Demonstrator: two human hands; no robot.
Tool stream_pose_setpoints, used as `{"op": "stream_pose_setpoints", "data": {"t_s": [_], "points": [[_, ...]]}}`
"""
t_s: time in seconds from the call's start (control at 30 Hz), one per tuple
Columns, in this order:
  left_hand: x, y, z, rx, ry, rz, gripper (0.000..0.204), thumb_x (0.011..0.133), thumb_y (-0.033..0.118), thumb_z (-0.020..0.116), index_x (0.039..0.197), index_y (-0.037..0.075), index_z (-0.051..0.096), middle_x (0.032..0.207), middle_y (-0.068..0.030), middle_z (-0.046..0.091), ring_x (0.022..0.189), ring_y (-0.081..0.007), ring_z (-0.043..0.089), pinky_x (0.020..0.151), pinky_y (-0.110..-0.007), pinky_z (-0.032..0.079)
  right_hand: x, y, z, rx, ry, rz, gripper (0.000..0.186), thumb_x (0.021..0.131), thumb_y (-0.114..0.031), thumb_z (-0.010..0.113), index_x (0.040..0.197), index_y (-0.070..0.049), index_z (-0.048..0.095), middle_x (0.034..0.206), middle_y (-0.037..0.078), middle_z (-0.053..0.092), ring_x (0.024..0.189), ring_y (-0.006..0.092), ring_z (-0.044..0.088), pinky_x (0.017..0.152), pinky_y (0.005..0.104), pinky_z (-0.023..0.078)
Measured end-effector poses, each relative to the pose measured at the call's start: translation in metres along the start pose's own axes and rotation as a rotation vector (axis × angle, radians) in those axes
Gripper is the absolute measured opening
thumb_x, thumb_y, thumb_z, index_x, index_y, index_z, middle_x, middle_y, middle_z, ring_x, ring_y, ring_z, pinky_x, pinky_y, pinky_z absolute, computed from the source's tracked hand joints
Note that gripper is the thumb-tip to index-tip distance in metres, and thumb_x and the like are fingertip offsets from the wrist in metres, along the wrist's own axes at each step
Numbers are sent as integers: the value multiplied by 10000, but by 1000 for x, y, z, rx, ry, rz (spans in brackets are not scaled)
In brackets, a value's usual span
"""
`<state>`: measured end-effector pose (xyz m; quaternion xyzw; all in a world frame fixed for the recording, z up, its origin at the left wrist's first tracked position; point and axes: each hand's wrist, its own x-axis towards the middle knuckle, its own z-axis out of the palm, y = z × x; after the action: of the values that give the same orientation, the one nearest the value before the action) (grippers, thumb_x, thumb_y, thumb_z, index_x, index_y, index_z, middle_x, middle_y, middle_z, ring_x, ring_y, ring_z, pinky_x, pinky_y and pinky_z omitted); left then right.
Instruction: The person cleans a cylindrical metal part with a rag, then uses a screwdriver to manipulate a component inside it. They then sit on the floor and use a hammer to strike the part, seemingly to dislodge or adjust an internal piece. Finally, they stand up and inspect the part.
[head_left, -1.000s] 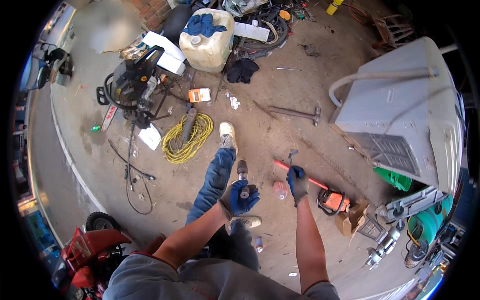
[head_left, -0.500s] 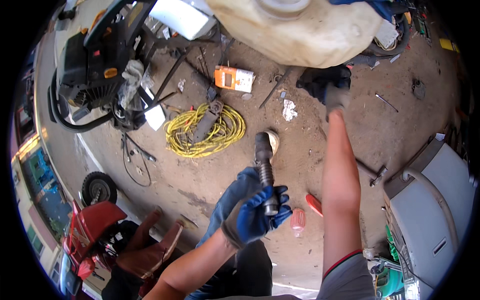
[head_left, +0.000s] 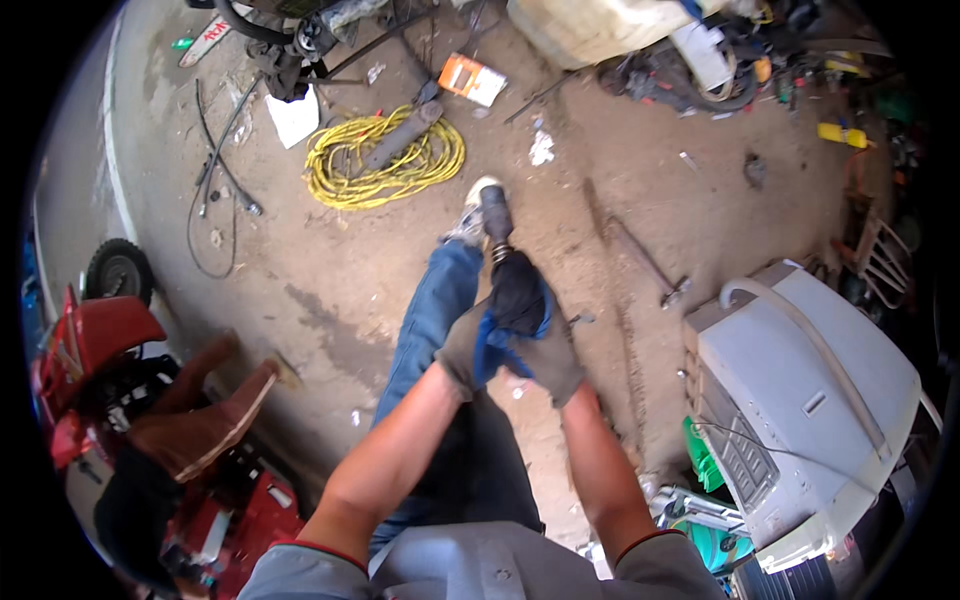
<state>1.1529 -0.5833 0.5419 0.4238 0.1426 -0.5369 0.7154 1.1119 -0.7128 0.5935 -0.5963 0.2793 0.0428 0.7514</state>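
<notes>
Both my hands wear grey gloves with blue palms and meet in front of my body. My left hand is closed round the lower part of a dark cylindrical metal part with a ridged shaft; its thick end points away from me, over my shoe. A black cloth covers much of the shaft. On its right side my right hand grips this cloth against the part. Cloth and gloves hide the part's near end and most of my fingers.
A coiled yellow cord lies ahead-left, near an orange and white box. A hammer rests on the ground to the right, beyond it a large grey casing. A red motorbike stands left; a whitish tank is at the top.
My right hand has come back from beside the tank with the black cloth and now presses it round the metal part. My left hand still holds the part. The view has shifted.
</notes>
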Motion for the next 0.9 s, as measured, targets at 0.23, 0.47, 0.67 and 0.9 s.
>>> {"op": "stream_pose_setpoints", "data": {"t_s": [0.23, 0.47, 0.67, 0.9], "points": [[-139, -15, -14, 276, 214, -22, 353, 1012, 311, 529, 1061, -7, 673, 811, -74, 651, 769, -131, 622, 765, -270, 528, -113, 37, 48, 348, -30, 222, 559, 864, -49, 641, 1387, -11, 447, 1111, 90, 605, 864, 167, 630, 762, 283, 558], [-319, -198, -109, -782, 16, 178, 531, 958, 263, 606, 1421, 53, 450, 1309, -78, 583, 1158, -188, 572, 964, -378, 486, -237, 122, 87, 1137, -225, 694, 581, 905, -230, 532, 1424, -5, 400, 1346, 194, 539, 1214, 308, 567, 1064, 409, 457], [-376, -290, -114, -244, 183, 541, 524, 956, 193, 617, 1424, 36, 441, 1350, -61, 547, 1216, -182, 533, 1057, -340, 431, -336, 162, 182, 632, -305, 563, 613, 868, -173, 582, 1422, 16, 401, 1383, 194, 503, 1237, 309, 538, 1074, 397, 427], [-504, -361, -129, -928, 200, 506, 318, 969, 197, 616, 1236, 32, 567, 1127, -55, 631, 986, -136, 611, 880, -298, 515, -466, 219, 227, -525, -590, 243, 685, 801, -131, 657, 1416, 32, 404, 1449, 203, 439, 1307, 320, 472, 1093, 395, 392]]}}
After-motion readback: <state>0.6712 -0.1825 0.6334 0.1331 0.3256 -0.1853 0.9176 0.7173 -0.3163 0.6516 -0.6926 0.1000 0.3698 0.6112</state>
